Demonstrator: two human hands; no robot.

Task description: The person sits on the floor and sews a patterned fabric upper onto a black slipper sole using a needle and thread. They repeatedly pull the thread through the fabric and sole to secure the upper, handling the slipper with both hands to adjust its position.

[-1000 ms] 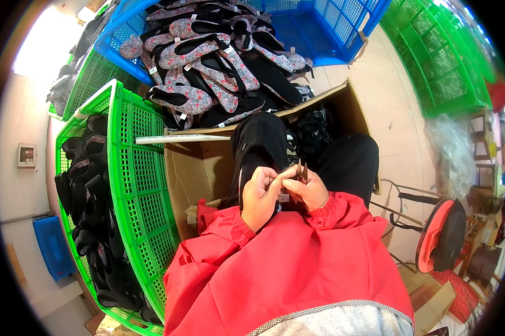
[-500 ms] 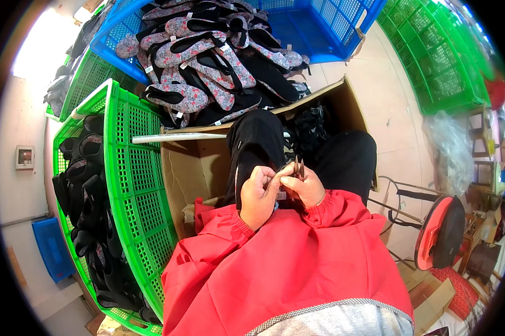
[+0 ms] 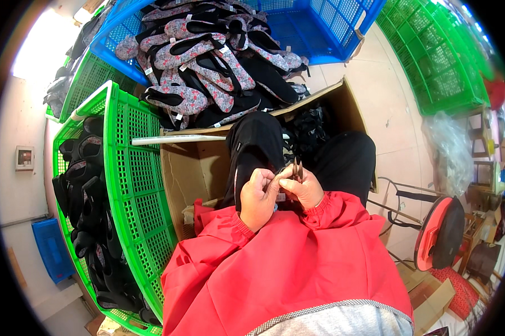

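Close together over my lap, both hands are at work. My right hand is closed around small dark thread snips, whose pointed blades stick up past the fingers and stand slightly apart. My left hand is closed in a pinch, its fingertips meeting those of the right. Whatever it pinches is mostly hidden; a dark edge and a small white tag show between and under the hands. Beyond my knees lies a heap of floral slippers with black linings, many with white tags.
The heap spills from a blue crate. An open cardboard box holding black material is under my legs. To the left stands a green crate of dark slippers; another green crate is far right. A round-seated stool sits at right.
Both hands stay pinched together over my lap, with only a very slight shift. The snips remain in my right hand.
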